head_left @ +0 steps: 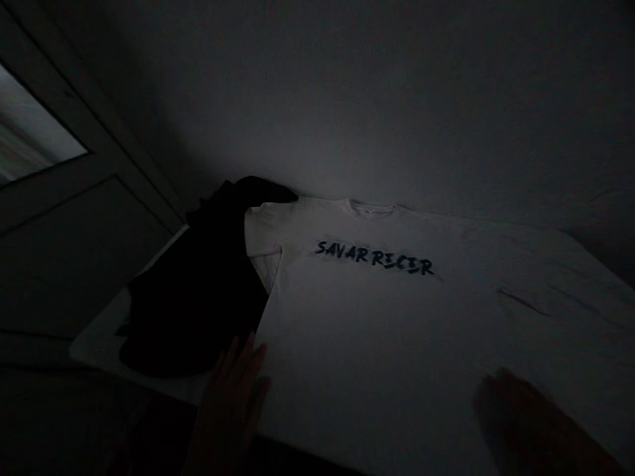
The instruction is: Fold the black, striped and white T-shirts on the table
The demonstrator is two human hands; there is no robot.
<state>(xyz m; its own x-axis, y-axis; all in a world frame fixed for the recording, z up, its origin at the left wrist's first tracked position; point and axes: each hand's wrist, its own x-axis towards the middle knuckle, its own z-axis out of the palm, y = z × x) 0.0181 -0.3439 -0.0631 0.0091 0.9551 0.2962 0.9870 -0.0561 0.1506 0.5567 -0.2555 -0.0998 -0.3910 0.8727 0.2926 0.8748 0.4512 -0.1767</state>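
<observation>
A white T-shirt (377,330) with dark lettering across the chest lies spread flat, front up, collar toward the wall. My left hand (233,390) rests flat with fingers apart on the shirt's lower left edge. My right hand (526,416) lies blurred and dim on the shirt's lower right part, palm down; nothing is held in either hand. The scene is very dark.
A heap of dark clothing (198,291) lies to the left of the shirt, partly over its left sleeve. A pale surface (99,344) carries both. A plain wall (397,99) rises behind, and a door or window frame (74,198) stands at the left.
</observation>
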